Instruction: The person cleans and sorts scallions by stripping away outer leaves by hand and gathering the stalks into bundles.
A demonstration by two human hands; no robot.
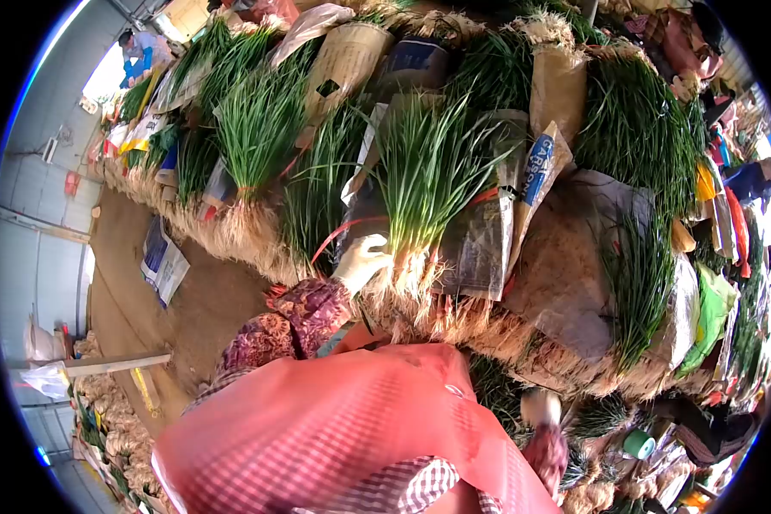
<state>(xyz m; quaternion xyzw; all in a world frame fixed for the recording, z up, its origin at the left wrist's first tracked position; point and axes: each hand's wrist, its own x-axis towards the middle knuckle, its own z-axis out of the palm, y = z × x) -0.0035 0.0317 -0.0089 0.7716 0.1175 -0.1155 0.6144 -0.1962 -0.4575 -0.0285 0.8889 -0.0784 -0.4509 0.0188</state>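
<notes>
A loose bunch of onion-like green seedlings (pixel 415 193) with pale roots lies upright before me on the dark sheeting of a bag. My left hand (pixel 362 261), in a pale glove, is at the base of this bunch, its thumb and fingers curled in against the stems just above the roots. A red strap (pixel 338 233) runs behind the bunch and past the hand. Down at my right side, my right hand (pixel 540 407) is smeared by motion, near more seedlings on the floor. Its fingers cannot be made out.
A long row of seedling bunches (pixel 261 141) and upright sacks (pixel 558 90) stretches across. A printed bag (pixel 540 163) leans right of the bunch. On the brown floor lies a white-blue bag (pixel 163 261). A green cup-like object (pixel 638 444) is at lower right; a person (pixel 141 56) is far left.
</notes>
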